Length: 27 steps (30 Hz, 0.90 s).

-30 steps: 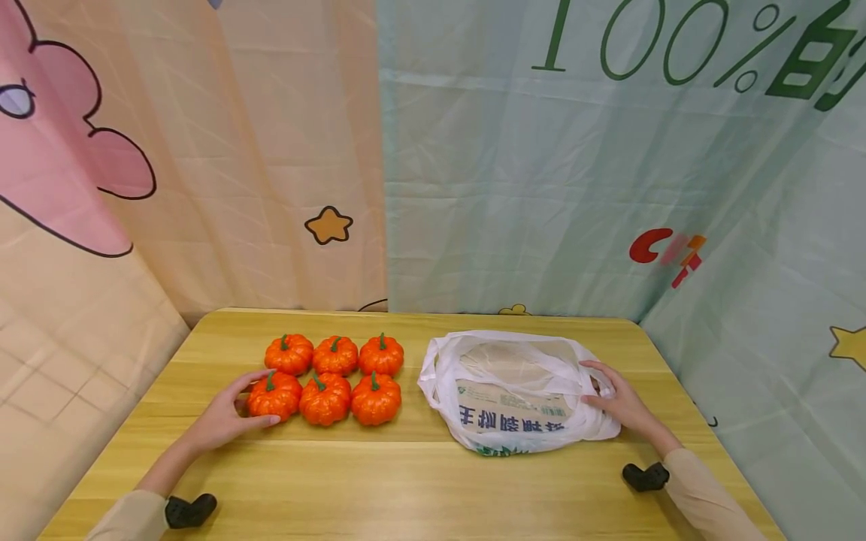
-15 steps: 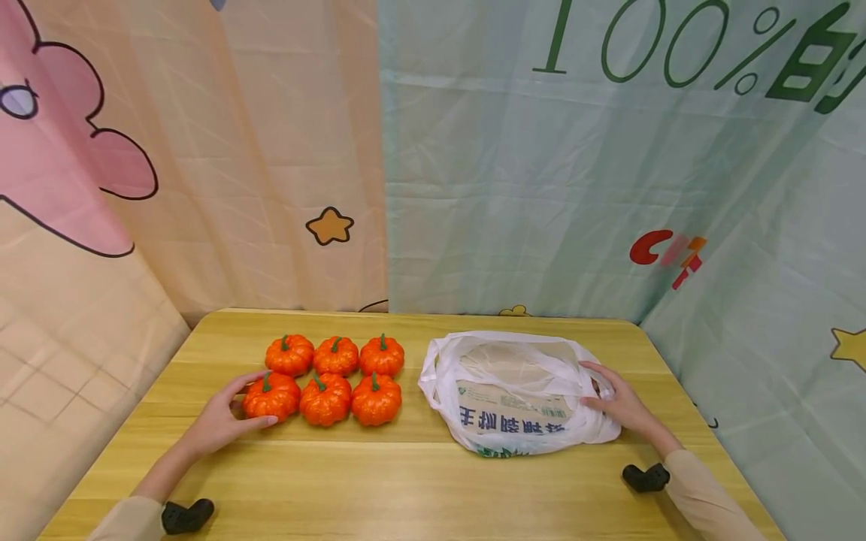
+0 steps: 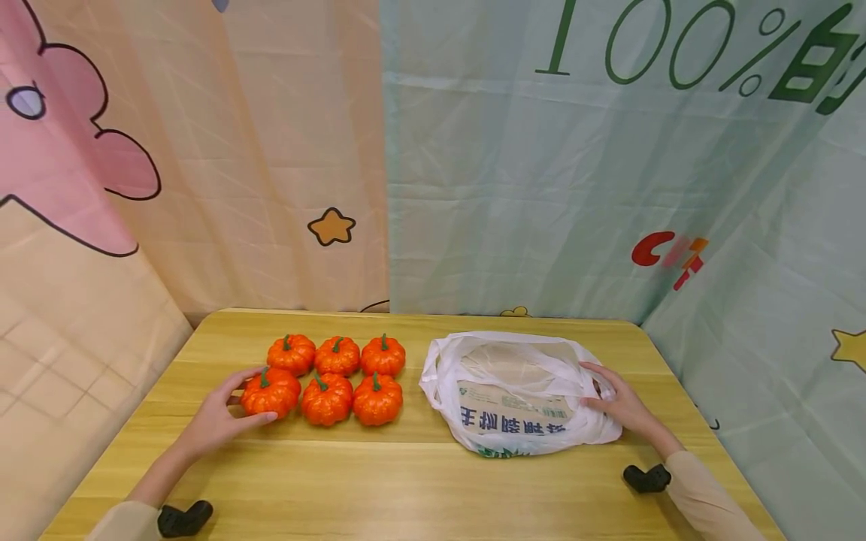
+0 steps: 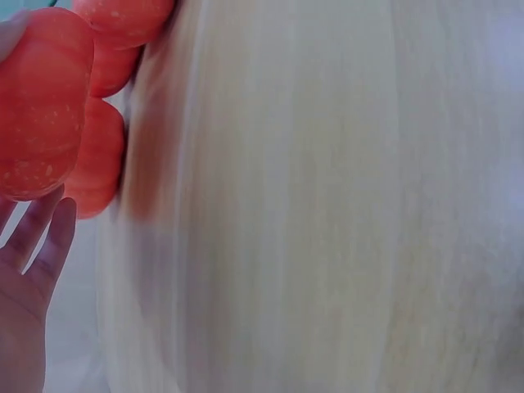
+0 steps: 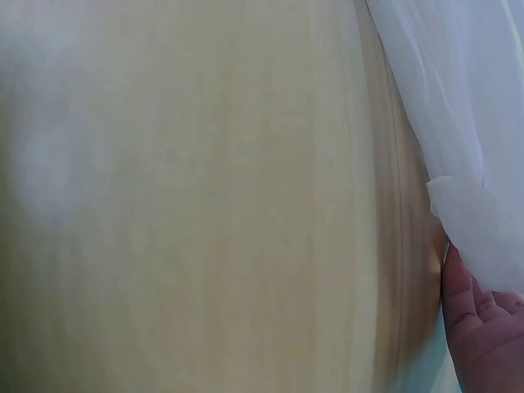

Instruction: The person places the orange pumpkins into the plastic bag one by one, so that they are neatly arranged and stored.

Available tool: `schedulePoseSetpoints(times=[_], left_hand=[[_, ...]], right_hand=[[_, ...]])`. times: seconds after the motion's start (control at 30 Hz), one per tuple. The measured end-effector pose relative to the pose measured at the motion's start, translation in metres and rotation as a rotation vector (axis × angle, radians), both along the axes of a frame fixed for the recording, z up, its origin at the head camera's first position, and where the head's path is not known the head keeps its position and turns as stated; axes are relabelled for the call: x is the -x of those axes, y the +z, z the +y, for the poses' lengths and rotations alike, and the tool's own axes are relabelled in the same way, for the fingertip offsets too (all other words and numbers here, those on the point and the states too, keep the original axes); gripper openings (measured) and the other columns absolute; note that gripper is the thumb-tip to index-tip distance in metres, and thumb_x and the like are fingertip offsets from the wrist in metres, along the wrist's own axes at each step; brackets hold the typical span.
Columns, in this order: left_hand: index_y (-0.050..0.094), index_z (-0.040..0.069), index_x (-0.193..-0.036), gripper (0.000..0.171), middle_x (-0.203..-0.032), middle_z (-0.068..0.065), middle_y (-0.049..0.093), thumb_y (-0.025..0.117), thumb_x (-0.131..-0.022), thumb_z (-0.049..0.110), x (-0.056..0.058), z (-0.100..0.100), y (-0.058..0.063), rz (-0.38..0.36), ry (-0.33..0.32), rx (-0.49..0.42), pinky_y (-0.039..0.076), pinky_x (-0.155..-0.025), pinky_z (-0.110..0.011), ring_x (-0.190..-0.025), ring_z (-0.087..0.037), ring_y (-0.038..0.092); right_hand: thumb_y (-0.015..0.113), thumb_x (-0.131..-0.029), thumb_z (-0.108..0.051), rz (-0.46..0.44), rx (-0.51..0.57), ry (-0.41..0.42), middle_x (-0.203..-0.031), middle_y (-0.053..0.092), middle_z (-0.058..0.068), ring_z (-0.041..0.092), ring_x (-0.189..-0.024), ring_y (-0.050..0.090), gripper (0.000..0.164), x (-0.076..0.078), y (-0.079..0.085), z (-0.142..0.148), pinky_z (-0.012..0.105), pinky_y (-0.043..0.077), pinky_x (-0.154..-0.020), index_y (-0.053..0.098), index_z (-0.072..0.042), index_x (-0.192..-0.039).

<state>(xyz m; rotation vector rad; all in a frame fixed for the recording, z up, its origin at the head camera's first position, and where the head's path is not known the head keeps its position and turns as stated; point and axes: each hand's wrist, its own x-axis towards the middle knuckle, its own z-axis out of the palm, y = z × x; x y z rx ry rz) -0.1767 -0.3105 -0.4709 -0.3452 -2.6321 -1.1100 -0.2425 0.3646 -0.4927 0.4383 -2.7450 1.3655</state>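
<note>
My left hand [image 3: 219,417] grips a small orange pumpkin [image 3: 271,392] with a green stem, at the front left of a group of similar ones. The thumb lies on its near side and the fingers reach round its far side. In the left wrist view the held pumpkin [image 4: 41,106] has fingertips against its lower end, and it looks slightly raised off the table. On the right, my right hand [image 3: 622,402] holds the right edge of a white plastic bag [image 3: 440,391]. In the right wrist view the bag [image 5: 467,123] partly covers those fingertips.
Several other orange pumpkins [image 3: 327,400] stand close together in two rows beside the held one. The bag lies flattened, its opening upward, with printed brown material [image 3: 514,406] showing inside. Printed curtains [image 3: 514,188] rise behind the wooden table [image 3: 379,488].
The held pumpkin has shifted slightly left and up, opening a small gap to the front middle one. My left hand moved with it. The right hand and bag stay put.
</note>
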Motion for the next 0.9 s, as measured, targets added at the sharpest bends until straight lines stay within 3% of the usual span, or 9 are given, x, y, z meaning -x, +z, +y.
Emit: schedulePoseSetpoints(times=[0.1, 0.33, 0.53, 0.73, 0.9], left_hand=[[0.049, 0.003, -0.135, 0.071, -0.13, -0.015, 0.052, 0.082, -0.074, 0.019, -0.001, 0.003, 0.004, 0.01, -0.007, 0.002, 0.044, -0.077, -0.012, -0.105, 0.022, 0.034], [0.05, 0.006, -0.134, 0.07, -0.125, 0.004, 0.05, 0.082, -0.074, 0.017, -0.004, 0.013, 0.016, 0.046, -0.003, -0.013, 0.043, -0.078, -0.011, -0.106, 0.019, 0.036], [0.051, 0.003, -0.132, 0.07, -0.123, -0.011, 0.054, 0.084, -0.07, 0.012, -0.005, 0.025, 0.024, 0.106, -0.03, -0.032, 0.044, -0.077, -0.01, -0.105, 0.019, 0.038], [0.052, 0.007, -0.133, 0.071, -0.122, 0.001, 0.053, 0.084, -0.07, 0.014, -0.003, 0.039, 0.032, 0.109, -0.044, -0.037, 0.044, -0.078, -0.009, -0.106, 0.016, 0.04], [0.052, 0.01, -0.134, 0.072, -0.124, -0.005, 0.054, 0.085, -0.07, 0.016, -0.003, 0.054, 0.039, 0.112, -0.062, -0.042, 0.046, -0.078, -0.013, -0.108, 0.014, 0.04]], right_hand=[[0.073, -0.083, -0.011, -0.01, -0.01, -0.005, -0.145, 0.036, 0.031, 0.053, -0.135, 0.022, 0.064, 0.0, 0.001, 0.0, 0.075, 0.014, -0.103, 0.044, -0.001, -0.139], [0.073, -0.083, -0.013, -0.031, -0.024, -0.015, -0.146, 0.034, 0.031, 0.053, -0.136, 0.021, 0.065, -0.001, 0.004, -0.001, 0.076, 0.014, -0.103, 0.044, -0.002, -0.14], [0.073, -0.083, -0.013, -0.041, -0.026, -0.016, -0.147, 0.034, 0.031, 0.054, -0.137, 0.021, 0.065, -0.001, 0.004, 0.0, 0.075, 0.015, -0.103, 0.044, -0.003, -0.14], [0.073, -0.084, -0.014, -0.052, -0.021, -0.015, -0.147, 0.033, 0.03, 0.053, -0.137, 0.02, 0.065, -0.002, 0.004, 0.0, 0.076, 0.014, -0.103, 0.043, -0.004, -0.141], [0.073, -0.083, -0.013, -0.042, -0.023, -0.014, -0.147, 0.033, 0.031, 0.053, -0.137, 0.02, 0.065, -0.001, 0.003, 0.0, 0.076, 0.014, -0.103, 0.043, -0.003, -0.14]])
